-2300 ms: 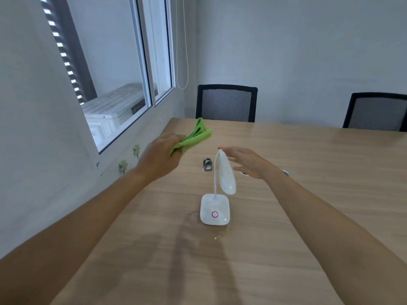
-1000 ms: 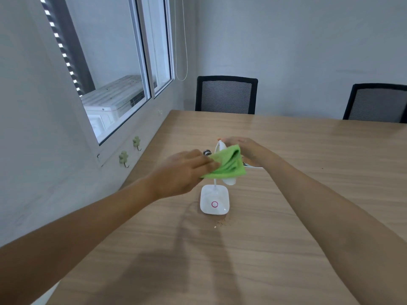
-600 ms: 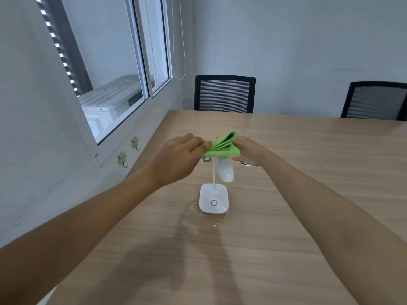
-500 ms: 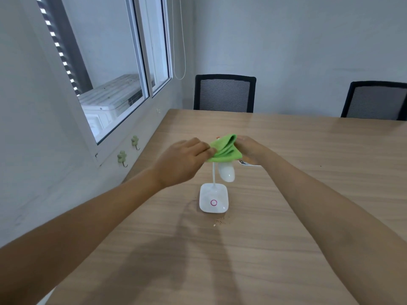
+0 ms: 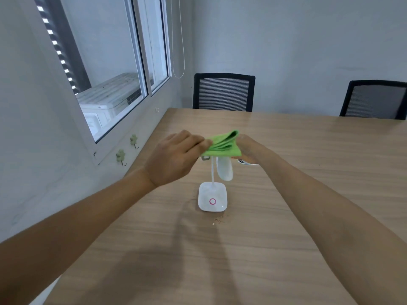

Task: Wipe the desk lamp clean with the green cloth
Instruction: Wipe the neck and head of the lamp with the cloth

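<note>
A small white desk lamp (image 5: 212,198) with a pink ring on its square base stands on the wooden table (image 5: 308,172). Its thin neck curves over and its oval head (image 5: 224,170) hangs downward. The green cloth (image 5: 222,145), folded, lies over the top bend of the lamp. My left hand (image 5: 176,157) pinches the cloth's left side. My right hand (image 5: 251,149) is at the cloth's right side, behind the lamp's top; its fingers are partly hidden by the cloth.
A small metal object (image 5: 205,158) and a flat white item (image 5: 248,162) lie on the table behind the lamp. Crumbs (image 5: 219,221) sit in front of the base. Two black mesh chairs (image 5: 223,93) stand at the far edge. A wall and window (image 5: 110,69) run along the left.
My left hand brought the cloth from the left over the lamp's top, and my right hand closed in on it. In the last half second the cloth has shifted slightly on the bend.
</note>
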